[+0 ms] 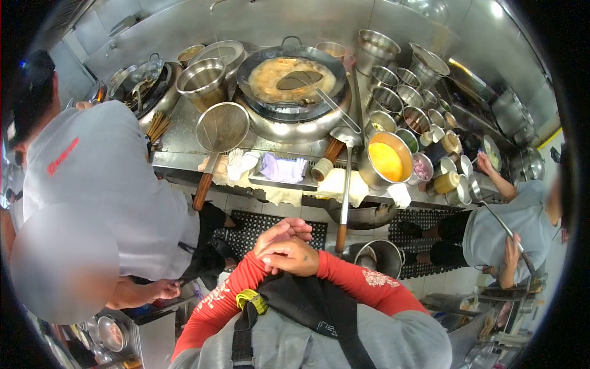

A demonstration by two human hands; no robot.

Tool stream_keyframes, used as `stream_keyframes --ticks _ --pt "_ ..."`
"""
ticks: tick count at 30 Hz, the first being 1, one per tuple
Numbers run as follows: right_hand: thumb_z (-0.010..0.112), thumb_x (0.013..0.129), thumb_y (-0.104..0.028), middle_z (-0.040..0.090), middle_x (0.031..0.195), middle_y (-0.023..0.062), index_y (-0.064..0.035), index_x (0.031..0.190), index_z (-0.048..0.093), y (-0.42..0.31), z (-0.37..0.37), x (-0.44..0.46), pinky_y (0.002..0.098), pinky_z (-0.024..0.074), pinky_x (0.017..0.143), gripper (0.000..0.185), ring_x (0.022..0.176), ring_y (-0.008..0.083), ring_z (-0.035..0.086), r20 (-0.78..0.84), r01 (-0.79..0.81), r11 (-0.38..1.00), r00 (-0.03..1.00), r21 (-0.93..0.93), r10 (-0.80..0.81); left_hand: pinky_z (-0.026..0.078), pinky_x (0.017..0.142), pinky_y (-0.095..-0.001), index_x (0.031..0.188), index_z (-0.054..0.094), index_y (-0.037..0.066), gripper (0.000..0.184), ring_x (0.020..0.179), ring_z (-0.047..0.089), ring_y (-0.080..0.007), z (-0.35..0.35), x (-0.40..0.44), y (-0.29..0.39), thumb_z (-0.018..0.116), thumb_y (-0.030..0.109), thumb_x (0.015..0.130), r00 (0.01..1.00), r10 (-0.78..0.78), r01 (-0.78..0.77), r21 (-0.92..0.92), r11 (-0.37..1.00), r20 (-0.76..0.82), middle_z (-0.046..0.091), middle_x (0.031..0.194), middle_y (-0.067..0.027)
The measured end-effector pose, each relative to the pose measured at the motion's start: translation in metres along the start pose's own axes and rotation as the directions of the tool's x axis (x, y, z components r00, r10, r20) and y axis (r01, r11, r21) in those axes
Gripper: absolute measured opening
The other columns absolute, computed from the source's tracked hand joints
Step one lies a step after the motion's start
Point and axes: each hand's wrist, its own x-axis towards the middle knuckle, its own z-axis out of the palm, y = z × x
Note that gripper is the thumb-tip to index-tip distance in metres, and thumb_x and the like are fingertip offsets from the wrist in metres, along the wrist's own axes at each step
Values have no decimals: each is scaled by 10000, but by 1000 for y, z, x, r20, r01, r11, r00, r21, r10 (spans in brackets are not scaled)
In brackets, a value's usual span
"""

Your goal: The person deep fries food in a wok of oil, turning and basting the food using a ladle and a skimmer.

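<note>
In front of my chest, my left hand (pixel 284 232) and my right hand (pixel 294 256) meet, with no tool in either. My left fingers point to the right, loosely extended. Across the left wrist lies my right hand, its fingers closed around it. Ahead, a wok (pixel 246 67) on the burner holds bubbling brownish liquid (pixel 264 77). A flat skimmer (pixel 299 80) rests in it, its wire handle toward me. A long-handled ladle (pixel 346 136) leans over the counter's front edge. Left of it, a mesh strainer (pixel 222 127) hangs its wooden handle over the edge.
A pot of orange-yellow liquid (pixel 388 158) stands at the counter's front right, near several metal containers (pixel 410 95). Folded cloths (pixel 283 168) line the edge. One co-worker (pixel 117 178) stands close on my left; another (pixel 507 230) on the right holds a long-handled tool (pixel 507 230).
</note>
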Motion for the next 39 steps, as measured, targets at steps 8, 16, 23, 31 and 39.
stream_keyframes --ticks 8,16,23,31,39 --pt "503 919 -148 630 810 58 8 1048 597 12 -3 3 233 497 642 222 710 102 610 -70 57 993 995 -106 -65 413 919 -430 1158 464 -5 402 1041 513 -313 -4 9 2 436 302 900 999 -54 54 16 998 4 528 1141 -197" --pt "575 849 -140 655 892 79 -11 916 643 -25 -99 -3 288 485 687 161 746 128 605 -607 117 933 731 -339 -312 465 830 -372 1073 560 52 260 953 598 -244 8 8 6 514 208 870 998 -19 8 -184 983 -58 627 1032 -115" --pt "588 816 -241 537 1114 171 -126 1209 529 -38 -260 29 423 440 853 413 995 350 549 -659 -662 212 552 -719 -511 487 781 -363 1053 552 52 239 947 596 -229 -15 -2 19 539 192 860 988 118 -131 -134 982 -101 616 1054 -126" --pt "594 797 -242 547 1133 238 -99 1232 473 -29 -282 91 425 422 903 474 1067 380 522 -781 -740 266 616 -618 -101 481 739 -351 1067 529 58 297 877 591 -219 -92 -23 9 542 262 853 887 211 -231 1 973 -410 611 1009 -106" --pt "507 815 -173 601 1024 217 -38 999 581 -37 -300 103 442 439 861 240 991 383 558 -778 -728 280 608 -626 -158 488 644 -356 954 557 62 199 745 600 -209 -219 -59 -49 565 200 810 671 98 -30 106 994 -735 620 852 -77"
